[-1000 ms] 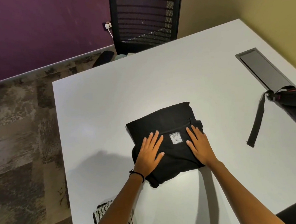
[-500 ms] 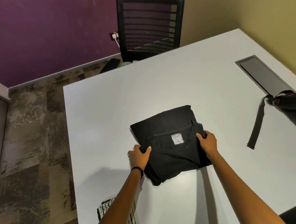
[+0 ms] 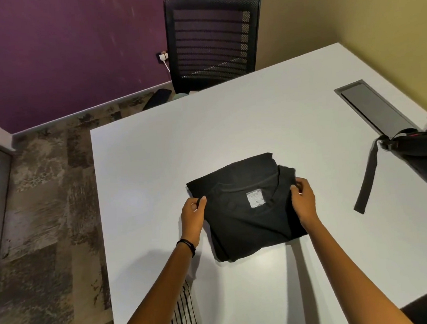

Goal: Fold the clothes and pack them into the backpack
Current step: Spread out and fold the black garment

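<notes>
Gripping opposite edges of the folded black shirt [image 3: 246, 210] on the white table [image 3: 255, 123], the left hand [image 3: 193, 215] and right hand [image 3: 303, 201] pinch it with curled fingers [image 3: 300, 184].

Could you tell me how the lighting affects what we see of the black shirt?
Head view: the black shirt is so dark its folds barely show, only its grey label stands out; the forearms cast soft shadows on the white table; no glare.

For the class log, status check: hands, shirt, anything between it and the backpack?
Left hand, right hand: gripping folded black shirt by its side edges. Backpack at right edge of table. Nothing between.
</notes>
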